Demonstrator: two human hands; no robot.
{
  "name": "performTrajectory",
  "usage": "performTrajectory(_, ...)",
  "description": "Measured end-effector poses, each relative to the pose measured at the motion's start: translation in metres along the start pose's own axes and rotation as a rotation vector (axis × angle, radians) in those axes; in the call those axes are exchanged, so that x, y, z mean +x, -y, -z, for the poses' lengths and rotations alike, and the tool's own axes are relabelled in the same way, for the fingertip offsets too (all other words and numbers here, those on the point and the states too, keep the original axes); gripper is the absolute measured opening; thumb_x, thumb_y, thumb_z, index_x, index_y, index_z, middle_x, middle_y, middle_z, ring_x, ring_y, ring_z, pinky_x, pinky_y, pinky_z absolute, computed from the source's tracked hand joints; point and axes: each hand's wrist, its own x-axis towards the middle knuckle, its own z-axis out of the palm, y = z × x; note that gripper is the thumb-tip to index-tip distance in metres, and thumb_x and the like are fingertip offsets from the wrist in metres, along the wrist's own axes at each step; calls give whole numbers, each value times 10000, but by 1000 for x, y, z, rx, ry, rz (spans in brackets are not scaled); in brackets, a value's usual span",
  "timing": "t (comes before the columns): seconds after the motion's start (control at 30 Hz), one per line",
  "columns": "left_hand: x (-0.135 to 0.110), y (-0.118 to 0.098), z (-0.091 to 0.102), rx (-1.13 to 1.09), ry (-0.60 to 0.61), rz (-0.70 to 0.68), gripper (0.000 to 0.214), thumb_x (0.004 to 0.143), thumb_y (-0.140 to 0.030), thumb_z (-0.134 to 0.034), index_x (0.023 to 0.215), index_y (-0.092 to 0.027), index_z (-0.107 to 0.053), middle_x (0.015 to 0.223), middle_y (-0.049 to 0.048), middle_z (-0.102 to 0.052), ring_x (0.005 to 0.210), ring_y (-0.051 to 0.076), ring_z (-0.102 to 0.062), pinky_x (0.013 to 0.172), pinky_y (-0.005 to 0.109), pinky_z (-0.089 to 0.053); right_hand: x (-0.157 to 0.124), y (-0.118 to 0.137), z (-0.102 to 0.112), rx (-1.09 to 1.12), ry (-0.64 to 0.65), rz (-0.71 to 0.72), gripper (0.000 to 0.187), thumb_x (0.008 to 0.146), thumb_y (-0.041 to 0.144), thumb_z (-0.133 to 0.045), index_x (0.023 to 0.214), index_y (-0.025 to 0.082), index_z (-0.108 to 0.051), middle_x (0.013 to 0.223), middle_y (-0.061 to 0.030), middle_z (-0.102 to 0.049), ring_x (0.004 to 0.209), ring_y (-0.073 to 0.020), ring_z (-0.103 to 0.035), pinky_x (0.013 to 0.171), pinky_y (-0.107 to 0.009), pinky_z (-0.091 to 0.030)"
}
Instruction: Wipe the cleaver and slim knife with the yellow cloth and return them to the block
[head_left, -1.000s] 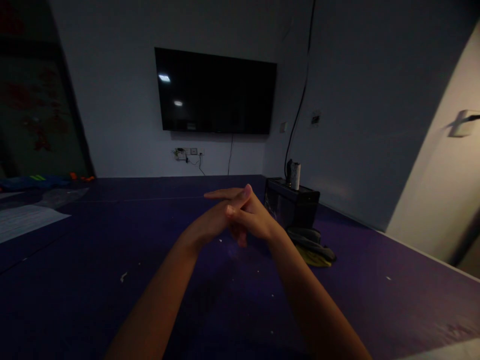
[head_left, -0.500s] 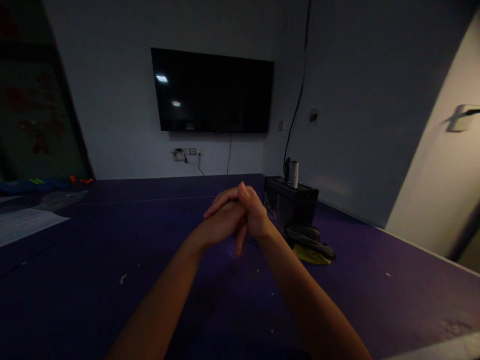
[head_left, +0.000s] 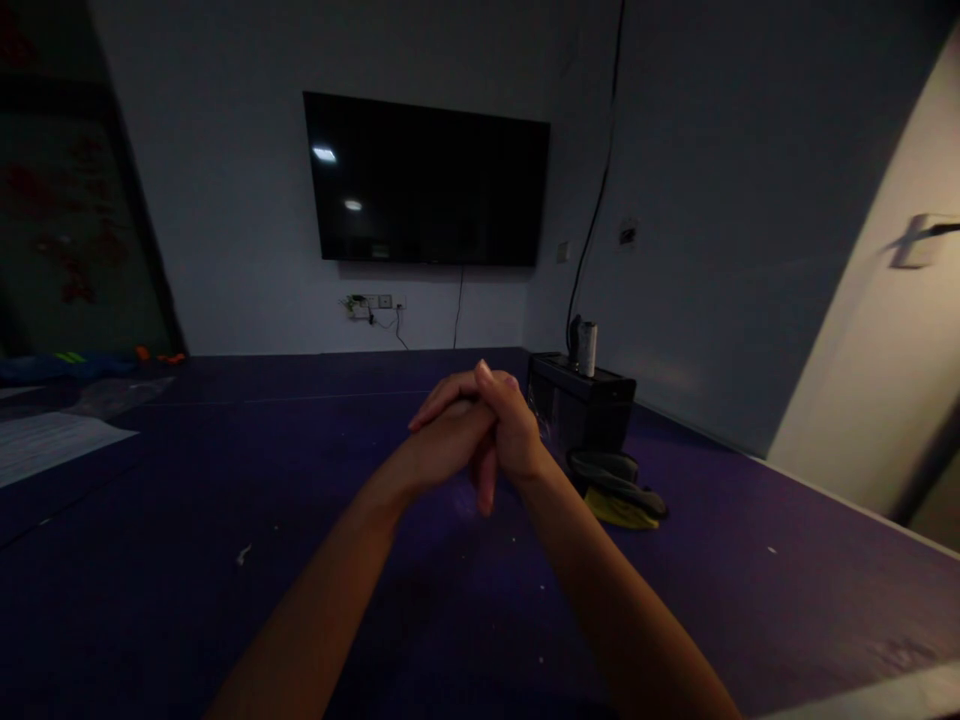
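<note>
My left hand (head_left: pixel 447 442) and my right hand (head_left: pixel 517 424) are clasped together in front of me, fingers interlaced. The right hand's fingers wrap over the back of the left. One finger points down below the clasp, and most of the left hand's fingers are hidden. No object shows between the palms. Both hands are held above the purple surface (head_left: pixel 420 620), with the forearms reaching in from the bottom edge. Nearest to the right hand are a black box (head_left: pixel 592 405) and a grey and yellow cloth-like item (head_left: pixel 619 485).
A cylindrical can (head_left: pixel 588 349) stands on the black box. White paper sheets (head_left: pixel 56 445) and clear plastic (head_left: pixel 120 395) lie at left. A television (head_left: pixel 431 185) hangs on the far wall above sockets with cables (head_left: pixel 385 302). Small scraps (head_left: pixel 243 555) dot the surface.
The clasp stays nearly in place. The finger hanging below it has shifted slightly to the right, and the view has moved a little.
</note>
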Motion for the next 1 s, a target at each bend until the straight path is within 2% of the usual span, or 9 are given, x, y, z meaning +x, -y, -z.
performTrajectory(0.1, -4, 0, 10, -91, 192, -6, 641, 811, -589, -245, 446, -162, -554, 382, 54, -531, 374, 123, -509, 444, 251, -433, 0, 1, 0, 245, 142, 3, 769, 782, 694, -103, 703, 167, -657, 753, -84, -660, 745, -204, -626, 678, -343, -488)
performTrajectory(0.2, -5, 4, 17, -213, 431, 3, 678, 758, -664, -274, 447, -148, -586, 370, 72, -533, 299, 124, -464, 337, 241, -381, 0, 1, -1, 327, 175, -26, 838, 760, 715, -28, 746, 163, -659, 822, -106, -659, 838, -224, -612, 722, -374, -479)
performTrajectory(0.27, -4, 7, 18, -258, 472, 6, 704, 716, -715, -280, 458, -142, -599, 337, 68, -509, 257, 124, -435, 272, 228, -324, 1, 0, -3, 359, 175, -63, 847, 761, 712, -7, 726, 173, -659, 787, -106, -662, 816, -225, -617, 715, -381, -482)
performTrajectory(0.33, -2, 11, 18, -260, 437, 0, 718, 705, -730, -276, 458, -137, -596, 322, 65, -499, 258, 125, -450, 260, 214, -318, 1, -3, -6, 395, 148, -101, 846, 755, 718, -1, 677, 187, -655, 706, -101, -658, 745, -223, -627, 682, -381, -489)
performTrajectory(0.47, 6, 17, 12, -248, 339, -41, 698, 740, -686, -293, 435, -125, -574, 278, 41, -456, 223, 102, -427, 240, 179, -274, 2, -8, -10, 500, -25, -144, 839, 744, 726, -9, 591, 195, -639, 542, -84, -610, 577, -211, -612, 579, -362, -489)
performTrajectory(0.6, 10, 18, 5, -227, 239, -84, 684, 760, -655, -300, 386, -134, -539, 242, 17, -404, 183, 75, -369, 226, 164, -215, 0, -11, -8, 522, -124, -130, 787, 757, 717, -96, 570, 178, -639, 497, -80, -586, 544, -207, -597, 533, -338, -474)
performTrajectory(0.77, 8, 15, -2, -190, 123, -99, 656, 774, -614, -329, 343, -151, -505, 218, 4, -363, 168, 59, -324, 222, 166, -183, -2, -12, -6, 490, -142, -118, 772, 764, 700, -122, 583, 163, -645, 534, -85, -603, 521, -184, -577, 510, -311, -456)
performTrajectory(0.9, 5, 13, -5, -190, 80, -98, 640, 771, -600, -354, 321, -165, -487, 208, 5, -352, 162, 55, -299, 221, 178, -150, -2, -9, -7, 490, -172, -114, 771, 776, 682, -102, 576, 166, -639, 503, -74, -578, 508, -178, -566, 502, -308, -450)
performTrajectory(1.0, 6, 12, -6, -197, 70, -67, 635, 768, -612, -346, 340, -166, -496, 223, 13, -381, 175, 62, -332, 236, 178, -171, 0, -9, -5, 500, -98, -146, 757, 768, 691, -122, 564, 173, -635, 489, -76, -572, 550, -197, -588, 500, -310, -457)
